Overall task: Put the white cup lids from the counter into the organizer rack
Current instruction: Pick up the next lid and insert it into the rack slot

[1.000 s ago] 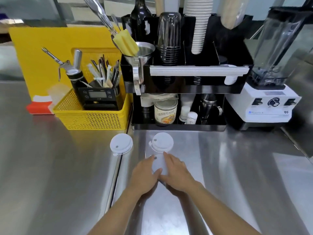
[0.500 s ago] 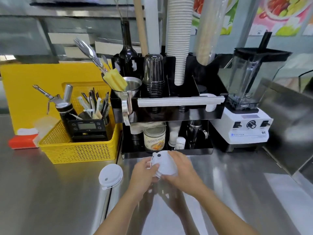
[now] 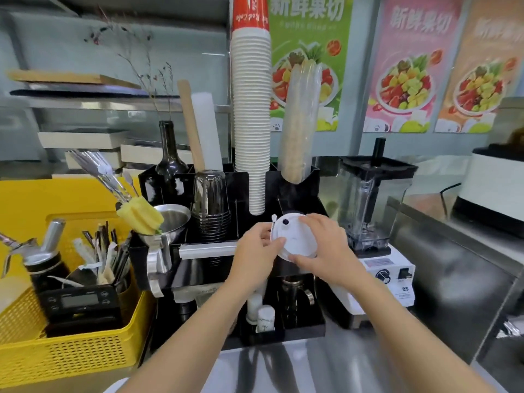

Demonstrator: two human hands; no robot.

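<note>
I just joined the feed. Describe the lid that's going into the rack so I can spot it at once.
Find the black rack between the yellow basket and the blender. At its upper tier, right of the tall white cup stack, both hands hold a round white lid. It is the only flat white disc there, with a small dark hole near its edge.

Stainless steel counter (image 3: 326, 367), fruit posters (image 3: 402, 66) on pale wall, steel shelving (image 3: 85, 100) behind, bright even light
</note>
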